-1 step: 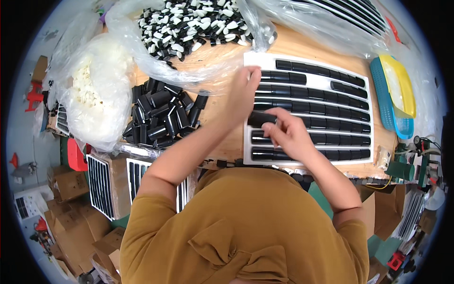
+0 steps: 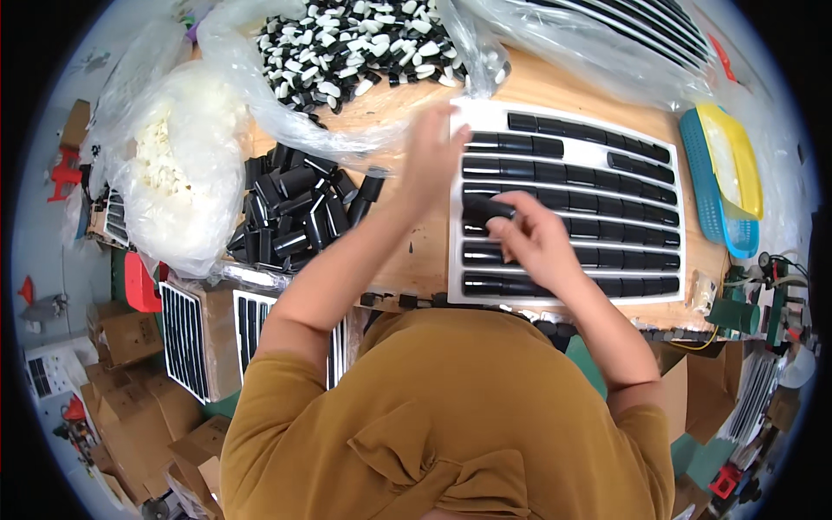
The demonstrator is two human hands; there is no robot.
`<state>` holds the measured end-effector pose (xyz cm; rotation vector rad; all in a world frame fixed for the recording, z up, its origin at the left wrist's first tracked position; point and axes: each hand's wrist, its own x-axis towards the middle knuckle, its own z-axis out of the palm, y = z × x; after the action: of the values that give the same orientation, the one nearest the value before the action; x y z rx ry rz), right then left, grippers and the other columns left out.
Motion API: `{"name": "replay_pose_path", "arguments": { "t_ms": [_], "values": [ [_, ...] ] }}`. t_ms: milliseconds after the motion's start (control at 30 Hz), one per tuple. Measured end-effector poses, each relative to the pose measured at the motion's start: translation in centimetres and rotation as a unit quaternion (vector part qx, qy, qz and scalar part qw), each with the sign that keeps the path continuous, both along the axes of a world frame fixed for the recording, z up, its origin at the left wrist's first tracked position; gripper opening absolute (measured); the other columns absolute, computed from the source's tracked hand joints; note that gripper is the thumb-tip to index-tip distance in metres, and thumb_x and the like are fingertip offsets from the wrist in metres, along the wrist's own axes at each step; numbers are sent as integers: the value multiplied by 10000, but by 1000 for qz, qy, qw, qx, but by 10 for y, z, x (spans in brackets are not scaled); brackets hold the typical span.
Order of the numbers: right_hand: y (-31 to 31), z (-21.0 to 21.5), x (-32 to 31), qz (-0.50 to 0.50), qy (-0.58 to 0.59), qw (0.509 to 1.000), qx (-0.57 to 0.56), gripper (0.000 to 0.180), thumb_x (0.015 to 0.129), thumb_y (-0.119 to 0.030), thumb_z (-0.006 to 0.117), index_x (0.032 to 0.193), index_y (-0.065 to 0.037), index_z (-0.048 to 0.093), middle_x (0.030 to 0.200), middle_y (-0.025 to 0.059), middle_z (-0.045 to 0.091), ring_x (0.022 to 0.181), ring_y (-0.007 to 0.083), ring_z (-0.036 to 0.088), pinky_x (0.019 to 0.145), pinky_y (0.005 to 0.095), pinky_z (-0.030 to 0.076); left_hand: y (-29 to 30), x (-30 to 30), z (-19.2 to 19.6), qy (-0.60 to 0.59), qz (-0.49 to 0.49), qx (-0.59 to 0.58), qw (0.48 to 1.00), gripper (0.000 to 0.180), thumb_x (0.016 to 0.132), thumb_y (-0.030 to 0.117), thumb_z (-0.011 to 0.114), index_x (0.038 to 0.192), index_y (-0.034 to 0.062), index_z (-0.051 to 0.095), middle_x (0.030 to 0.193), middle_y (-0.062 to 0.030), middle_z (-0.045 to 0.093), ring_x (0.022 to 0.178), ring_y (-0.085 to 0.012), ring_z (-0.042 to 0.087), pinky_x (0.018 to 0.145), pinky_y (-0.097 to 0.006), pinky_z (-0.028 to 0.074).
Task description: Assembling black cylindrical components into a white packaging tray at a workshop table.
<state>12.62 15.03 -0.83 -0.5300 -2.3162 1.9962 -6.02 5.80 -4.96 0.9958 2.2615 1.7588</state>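
My right hand (image 2: 539, 243) pinches a glossy black cylindrical piece (image 2: 487, 209) between thumb and fingers, over the left end of the middle rows. Beneath it lies a white tray (image 2: 454, 286) with long rows of similar black pieces (image 2: 607, 202). At the tray's upper left edge is my left hand (image 2: 431, 156), smeared by motion; its thumb and fingers look apart, and nothing shows between them. Gaps remain visible in the two uppermost rows. Left of the tray, a heap of loose black cylindrical pieces (image 2: 295, 208) lies on the wooden table (image 2: 416, 269).
Small black and white parts (image 2: 355, 52) are piled at the back beside clear plastic sheeting (image 2: 347, 143). A plastic bag of white pieces (image 2: 173, 165) stands at the left. Blue and yellow baskets (image 2: 706, 191) stand to the right. Filled trays (image 2: 184, 338) lean below the table's left front.
My left hand has shifted slightly up and left, its fingers spreading apart. My right hand has lifted the black cylindrical piece a little, tilting it.
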Motion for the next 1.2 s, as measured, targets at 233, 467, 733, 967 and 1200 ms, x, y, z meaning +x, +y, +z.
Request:
{"name": "replay_pose_path", "arguments": {
  "t_ms": [233,467,733,967,1200],
  "values": [
    [66,10,23,-205,78,975,24,260,917,-130,583,1167,-60,567,859,16,611,733,62,541,579,199,471,-96,-244,-17,165,318,-357,862,813,738,632,607,1381,173,416,1428,-303,280,1327,-446,273,1086,-503,242],
    [134,-23,27,-346,35,925,153,297,866,-122,656,1143,-41,588,780,-30,550,664,51,504,542,205,459,-77,-218,-16,198,320,-453,808,510,824,440,616,1284,250,508,1304,-201,441,1171,-437,447,951,-559,356],
    [175,-60,-13,-320,-1,930,183,283,763,-126,763,923,-20,554,720,27,609,605,98,572,487,244,478,-62,-183,-22,351,246,-271,862,192,786,202,689,922,67,676,987,-191,552,937,-370,522,813,-429,446],
    [177,-70,-23,-272,-66,877,391,312,801,-281,716,1020,-61,691,883,127,700,836,250,681,765,331,517,-42,-101,29,177,177,-97,963,347,842,370,684,830,25,651,722,-56,544,631,-188,520,599,-307,419],
    [196,-65,-5,-366,-36,766,528,249,816,-302,674,955,-98,709,940,141,619,859,346,597,762,449,493,-34,-8,35,-428,-90,52,898,248,953,229,505,1068,29,594,792,0,550,611,-70,486,501,-200,338]
  ]
}}
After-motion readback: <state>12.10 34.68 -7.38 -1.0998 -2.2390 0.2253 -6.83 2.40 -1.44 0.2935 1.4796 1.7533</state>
